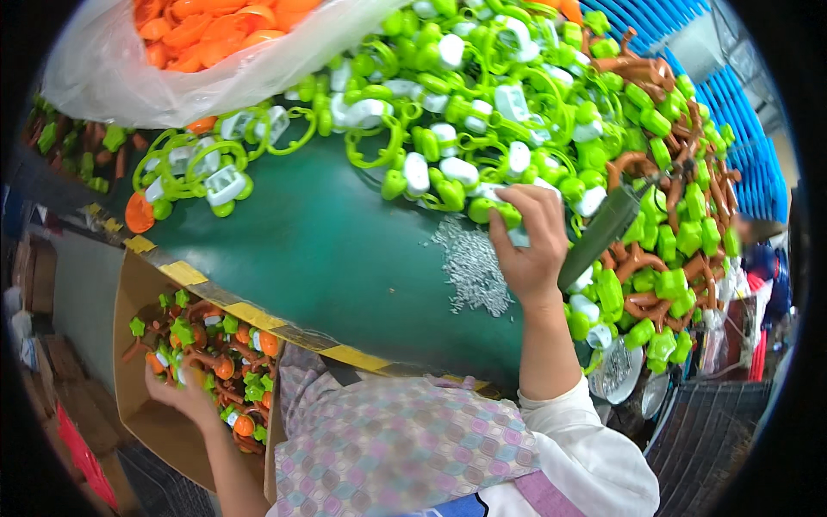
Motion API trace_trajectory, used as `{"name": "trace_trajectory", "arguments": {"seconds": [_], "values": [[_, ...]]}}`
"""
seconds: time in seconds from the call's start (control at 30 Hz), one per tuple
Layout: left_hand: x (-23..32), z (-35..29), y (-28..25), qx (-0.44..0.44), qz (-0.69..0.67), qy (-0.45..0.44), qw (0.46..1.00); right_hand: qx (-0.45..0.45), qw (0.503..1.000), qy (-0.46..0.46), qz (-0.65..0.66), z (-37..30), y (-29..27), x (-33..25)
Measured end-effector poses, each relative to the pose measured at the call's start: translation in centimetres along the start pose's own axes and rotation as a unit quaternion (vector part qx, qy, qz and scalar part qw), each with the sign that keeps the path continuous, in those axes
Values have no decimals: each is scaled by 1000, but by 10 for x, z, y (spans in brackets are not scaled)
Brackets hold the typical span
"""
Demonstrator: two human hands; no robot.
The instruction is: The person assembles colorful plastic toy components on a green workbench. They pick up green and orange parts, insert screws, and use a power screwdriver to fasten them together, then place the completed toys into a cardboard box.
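My right hand (536,246) is at the near edge of a heap of bright green and white plastic parts (448,164). Its thumb and fingers are bent around a green-and-white plastic part (484,209), partly hidden by the fingers. Just below lies a small pile of silver screws (474,267). A dark green powered screwdriver (603,233) slants beside my right wrist. Down at the left, my left hand (183,392) reaches into a cardboard box (142,302), fingers apart, over brown, green and orange toy-like pieces (226,366).
A clear plastic bag (112,77) of orange parts (215,26) stands at the far left. Brown curved pieces with green ends (680,250) are heaped at the right. The green work surface (336,250) has a yellow-and-black striped edge (258,317). Blue ribbed racks (732,121) stand behind.
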State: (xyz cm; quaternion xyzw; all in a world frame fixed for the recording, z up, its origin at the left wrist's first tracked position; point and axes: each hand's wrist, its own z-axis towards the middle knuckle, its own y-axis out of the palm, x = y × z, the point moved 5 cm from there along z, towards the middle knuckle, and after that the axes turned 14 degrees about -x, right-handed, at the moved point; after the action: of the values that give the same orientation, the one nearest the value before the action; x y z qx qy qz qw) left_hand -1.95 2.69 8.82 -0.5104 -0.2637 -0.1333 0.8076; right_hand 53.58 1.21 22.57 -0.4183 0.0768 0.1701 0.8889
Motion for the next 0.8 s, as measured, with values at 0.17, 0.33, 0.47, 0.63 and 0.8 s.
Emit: {"name": "trace_trajectory", "arguments": {"seconds": [0.17,0.33,0.47,0.63,0.8], "values": [[139,28,66,-135,-191,163,958,-118,992,-5,44,9,40,-7],[282,85,144,-245,-213,322,889,-146,985,-6,88,8,49,-15],[350,157,221,-139,-23,464,875,-163,982,-6,95,1,46,-21],[376,214,259,-169,-63,329,927,-165,981,36,97,-19,34,-10],[373,230,279,-159,88,426,886,-154,980,72,99,-31,26,-2]]}}
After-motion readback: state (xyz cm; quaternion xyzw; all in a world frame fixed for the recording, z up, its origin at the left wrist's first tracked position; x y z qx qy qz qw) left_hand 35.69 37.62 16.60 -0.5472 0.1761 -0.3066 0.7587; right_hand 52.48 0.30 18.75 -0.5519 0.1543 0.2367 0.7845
